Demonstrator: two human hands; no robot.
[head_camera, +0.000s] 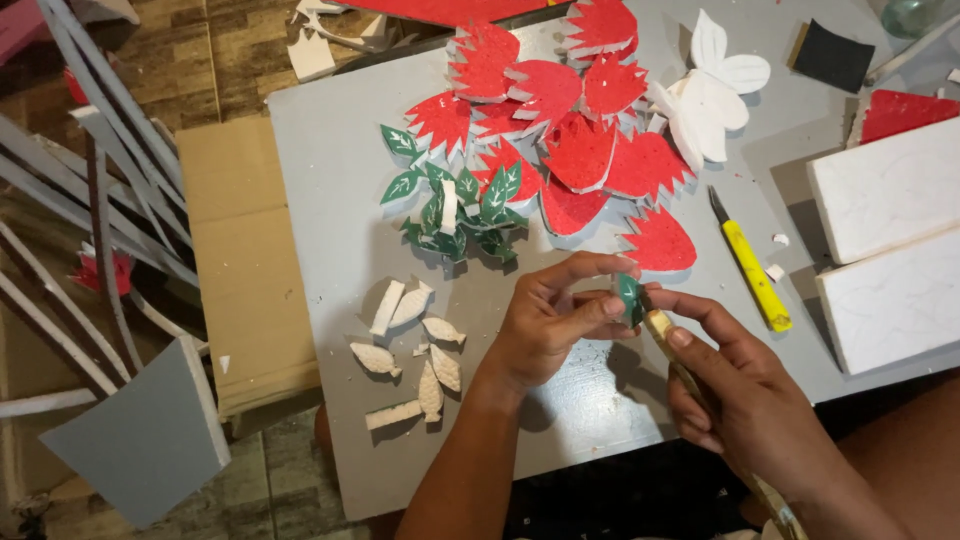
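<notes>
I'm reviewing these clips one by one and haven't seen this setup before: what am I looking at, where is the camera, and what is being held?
There is one view, from a camera on the person's head, looking down at bare hands over a grey board. The left hand pinches a small green leaf piece; the right hand holds a paintbrush against it. On the board lie red jagged petals, painted green leaves, unpainted white leaves, a white flower shape and a yellow craft knife.

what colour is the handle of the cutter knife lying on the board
Yellow. The cutter knife shows best in the head view, lying on the grey board.
</notes>
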